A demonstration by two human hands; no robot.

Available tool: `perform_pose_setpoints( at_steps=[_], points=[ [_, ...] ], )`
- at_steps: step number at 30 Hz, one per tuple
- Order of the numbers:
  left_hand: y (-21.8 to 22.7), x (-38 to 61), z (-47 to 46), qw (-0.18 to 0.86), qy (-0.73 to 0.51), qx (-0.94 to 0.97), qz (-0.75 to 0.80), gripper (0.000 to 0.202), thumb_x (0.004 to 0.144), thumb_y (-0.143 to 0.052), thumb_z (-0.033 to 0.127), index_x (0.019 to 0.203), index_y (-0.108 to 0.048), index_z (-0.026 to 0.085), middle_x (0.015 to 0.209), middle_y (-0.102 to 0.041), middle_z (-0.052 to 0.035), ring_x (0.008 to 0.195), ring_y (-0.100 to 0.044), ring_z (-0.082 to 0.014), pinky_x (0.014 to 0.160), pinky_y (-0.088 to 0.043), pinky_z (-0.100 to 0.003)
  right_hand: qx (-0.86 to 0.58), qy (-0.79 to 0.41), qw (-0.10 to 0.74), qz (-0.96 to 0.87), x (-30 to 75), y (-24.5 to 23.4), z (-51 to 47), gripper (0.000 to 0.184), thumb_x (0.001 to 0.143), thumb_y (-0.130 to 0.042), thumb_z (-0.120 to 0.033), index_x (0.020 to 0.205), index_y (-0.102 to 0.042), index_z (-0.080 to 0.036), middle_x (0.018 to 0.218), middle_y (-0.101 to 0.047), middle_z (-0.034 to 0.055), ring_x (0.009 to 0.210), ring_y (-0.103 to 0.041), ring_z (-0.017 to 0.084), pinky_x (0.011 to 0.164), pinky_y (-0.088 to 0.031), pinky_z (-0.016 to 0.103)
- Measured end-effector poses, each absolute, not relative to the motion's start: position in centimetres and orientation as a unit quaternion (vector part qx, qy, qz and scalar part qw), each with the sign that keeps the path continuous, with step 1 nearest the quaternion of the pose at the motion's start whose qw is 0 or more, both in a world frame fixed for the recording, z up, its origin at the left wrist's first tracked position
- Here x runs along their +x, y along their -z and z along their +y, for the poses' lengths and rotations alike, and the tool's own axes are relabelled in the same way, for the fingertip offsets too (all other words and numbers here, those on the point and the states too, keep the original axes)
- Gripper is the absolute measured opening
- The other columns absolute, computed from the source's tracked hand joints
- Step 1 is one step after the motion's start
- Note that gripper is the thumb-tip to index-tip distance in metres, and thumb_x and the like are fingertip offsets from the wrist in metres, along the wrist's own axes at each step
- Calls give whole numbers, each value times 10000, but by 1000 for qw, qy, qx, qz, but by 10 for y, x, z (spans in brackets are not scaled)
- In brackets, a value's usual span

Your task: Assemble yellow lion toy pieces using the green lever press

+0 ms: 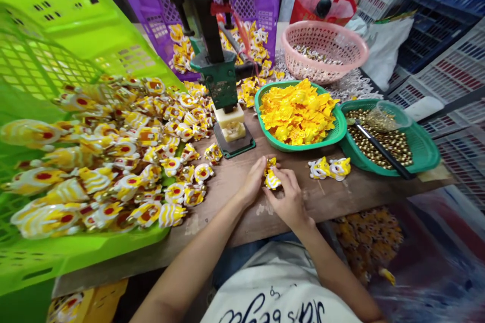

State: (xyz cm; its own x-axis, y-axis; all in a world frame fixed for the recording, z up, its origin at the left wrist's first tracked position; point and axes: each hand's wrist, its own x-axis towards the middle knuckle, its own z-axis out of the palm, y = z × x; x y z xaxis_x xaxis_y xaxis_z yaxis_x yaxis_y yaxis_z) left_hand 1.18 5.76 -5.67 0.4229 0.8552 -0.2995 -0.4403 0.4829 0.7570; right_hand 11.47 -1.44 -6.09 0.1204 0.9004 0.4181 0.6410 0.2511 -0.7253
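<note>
Both my hands meet over the wooden table (341,194) just in front of a green hand press (222,78). My left hand (253,180) and my right hand (288,197) are closed together on one small yellow-and-white striped toy piece (272,179). Two more such pieces (329,167) lie just to the right of my right hand. The press holds a cream block (229,115) over its dark base plate (235,147).
A lime-green crate (49,257) on the left spills a heap of finished yellow, white and red pieces (125,161). Behind my hands stand a green basket of yellow parts (299,111), a green basket of small brass bells (382,139) and a pink basket (324,50). Purple and white crates line the back.
</note>
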Motion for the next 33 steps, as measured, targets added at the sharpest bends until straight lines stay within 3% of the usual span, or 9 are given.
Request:
perform_pose_setpoints(
  at_steps=[12, 17, 21, 26, 29, 31, 33],
  points=[
    [61, 11, 54, 766, -427, 318, 360, 568, 745, -703, 652, 1064, -641, 186, 957, -721, -55, 994, -660, -219, 864, -521, -306, -587, -97, 484, -642, 101, 86, -8, 650, 785, -582, -75, 1413, -485, -214, 1235, -579, 154, 1191, -602, 308, 984, -562, 475],
    [40, 8, 46, 788, -413, 290, 352, 532, 697, -786, 557, 1088, -676, 212, 1098, -720, -61, 1074, -643, -234, 934, -511, -304, -571, -95, 531, -619, 101, 79, -8, 652, 770, -612, -77, 1392, -494, -233, 1243, -582, 148, 1217, -594, 309, 1012, -552, 471],
    [36, 8, 48, 794, -406, 309, 332, 601, 678, -837, 460, 1212, -650, 258, 1280, -666, -69, 1224, -589, -262, 1002, -495, -324, -560, -120, 569, -590, 105, 75, -7, 639, 773, -627, -82, 1381, -495, -230, 1279, -561, 144, 1238, -581, 285, 1041, -534, 429],
    [48, 11, 61, 781, -393, 373, 310, 674, 732, -814, 369, 1348, -592, 208, 1332, -635, -115, 1263, -564, -294, 994, -500, -340, -529, -238, 621, -527, 123, 79, -3, 570, 777, -703, -200, 1322, -533, -214, 1247, -613, 120, 1179, -612, 269, 1029, -529, 423],
    [43, 9, 61, 784, -384, 378, 308, 680, 712, -826, 347, 1336, -614, 181, 1279, -662, -122, 1158, -620, -289, 900, -530, -320, -478, -398, 637, -456, 129, 75, -4, 561, 826, -669, -316, 1347, -491, -209, 1194, -656, 103, 977, -685, 230, 825, -605, 367],
    [38, 7, 59, 794, -384, 365, 298, 672, 723, -811, 380, 1340, -612, 199, 1224, -686, -114, 992, -669, -257, 749, -541, -300, -456, -462, 642, -407, 129, 69, -6, 530, 873, -611, -379, 1356, -478, -204, 1123, -680, 92, 836, -689, 190, 701, -599, 319],
    [35, 6, 59, 800, -392, 358, 280, 652, 732, -804, 390, 1324, -625, 185, 1194, -696, -119, 931, -675, -234, 725, -528, -286, -460, -469, 648, -386, 128, 62, -10, 504, 894, -583, -408, 1345, -490, -201, 1098, -684, 87, 817, -683, 176, 697, -588, 305]
  ],
)
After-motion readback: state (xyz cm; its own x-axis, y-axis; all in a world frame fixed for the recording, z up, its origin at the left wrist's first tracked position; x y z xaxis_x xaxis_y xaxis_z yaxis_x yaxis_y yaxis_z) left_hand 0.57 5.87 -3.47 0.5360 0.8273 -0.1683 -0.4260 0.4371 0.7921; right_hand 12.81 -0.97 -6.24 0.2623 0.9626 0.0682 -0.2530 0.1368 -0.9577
